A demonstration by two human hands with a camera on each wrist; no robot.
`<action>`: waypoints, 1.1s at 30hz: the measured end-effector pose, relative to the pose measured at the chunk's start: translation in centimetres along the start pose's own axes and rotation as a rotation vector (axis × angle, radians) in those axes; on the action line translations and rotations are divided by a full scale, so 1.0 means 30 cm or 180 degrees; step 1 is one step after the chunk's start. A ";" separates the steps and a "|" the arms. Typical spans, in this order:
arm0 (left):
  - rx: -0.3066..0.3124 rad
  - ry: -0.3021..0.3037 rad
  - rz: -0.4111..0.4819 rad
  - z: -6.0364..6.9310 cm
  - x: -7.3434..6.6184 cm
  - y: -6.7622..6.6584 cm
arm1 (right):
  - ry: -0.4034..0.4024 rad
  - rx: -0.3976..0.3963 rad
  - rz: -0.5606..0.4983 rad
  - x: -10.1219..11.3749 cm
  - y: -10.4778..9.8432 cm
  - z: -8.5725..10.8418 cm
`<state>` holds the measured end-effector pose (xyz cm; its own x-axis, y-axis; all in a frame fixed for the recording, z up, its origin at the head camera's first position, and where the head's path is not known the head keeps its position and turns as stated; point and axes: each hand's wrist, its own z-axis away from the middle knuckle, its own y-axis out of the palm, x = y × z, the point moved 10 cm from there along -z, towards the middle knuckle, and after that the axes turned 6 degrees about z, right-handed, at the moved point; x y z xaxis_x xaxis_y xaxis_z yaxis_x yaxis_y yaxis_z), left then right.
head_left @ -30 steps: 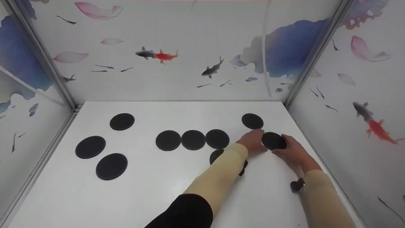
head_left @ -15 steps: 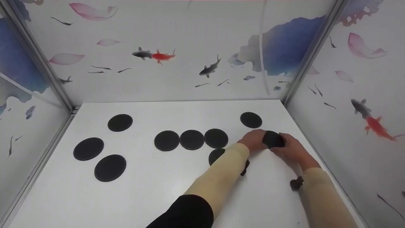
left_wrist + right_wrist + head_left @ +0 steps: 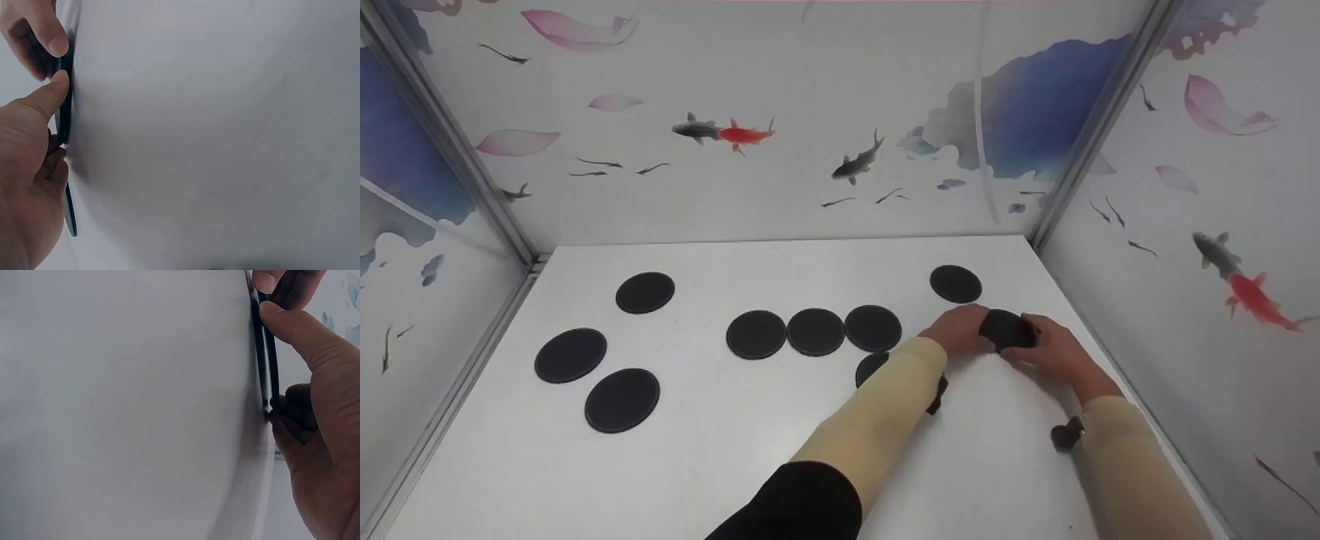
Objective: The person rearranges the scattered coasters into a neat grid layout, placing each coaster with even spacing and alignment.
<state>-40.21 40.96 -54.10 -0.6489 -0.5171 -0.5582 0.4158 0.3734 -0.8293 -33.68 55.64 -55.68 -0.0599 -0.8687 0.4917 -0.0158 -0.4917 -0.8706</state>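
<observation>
Between both hands at the right of the head view is a black disc [image 3: 1003, 330]. The right hand [image 3: 1057, 356] pinches its right side; in the right wrist view that hand [image 3: 332, 399] has thumb and fingers on the edge of a dark disc [image 3: 272, 360], a second dark edge just beside it. The left hand [image 3: 958, 330] grips the disc's left side, its fingertips partly hidden. In the left wrist view the left hand [image 3: 28, 163] holds a dark disc [image 3: 64, 112] between thumb and fingers.
Three discs touch in a row, the middle one [image 3: 815, 331] at the table's centre. Another disc [image 3: 871, 367] is partly under the left sleeve. One disc [image 3: 955, 283] lies behind the hands. Three more, including one [image 3: 622, 400], lie at left. Printed walls enclose the white table [image 3: 697, 465].
The disc's outline between the hands has narrowed since a second ago, and the right fingers cover more of it. The left hand has shifted slightly; the other discs stay in place.
</observation>
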 end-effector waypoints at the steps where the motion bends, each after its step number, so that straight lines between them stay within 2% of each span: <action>1: -0.0001 -0.0023 0.0019 0.001 0.003 -0.005 | 0.0013 0.0011 -0.0013 0.000 -0.001 0.001; 7: -0.0052 -0.0044 0.0122 0.016 0.019 -0.046 | 0.0007 0.0016 -0.0107 0.032 -0.009 0.009; 14: -0.0103 0.0064 0.0183 0.069 0.028 -0.111 | 0.0004 -0.0021 -0.0284 0.089 -0.009 0.022; 20: -0.0096 0.0049 0.0098 0.130 0.066 -0.158 | -0.0053 -0.0039 -0.0442 0.165 0.007 0.040; 25: -0.0117 0.0106 -0.0023 0.185 0.098 -0.205 | -0.0247 -0.0141 -0.0450 0.255 0.005 0.044; 33: -0.0271 0.0249 0.0128 0.284 0.144 -0.279 | -0.0408 -0.0248 -0.0352 0.367 0.033 0.032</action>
<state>-41.08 29.04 -49.80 -0.6819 -0.4401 -0.5843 0.3889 0.4585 -0.7991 -33.41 45.52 -51.11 0.0740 -0.8125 0.5783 -0.0927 -0.5830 -0.8072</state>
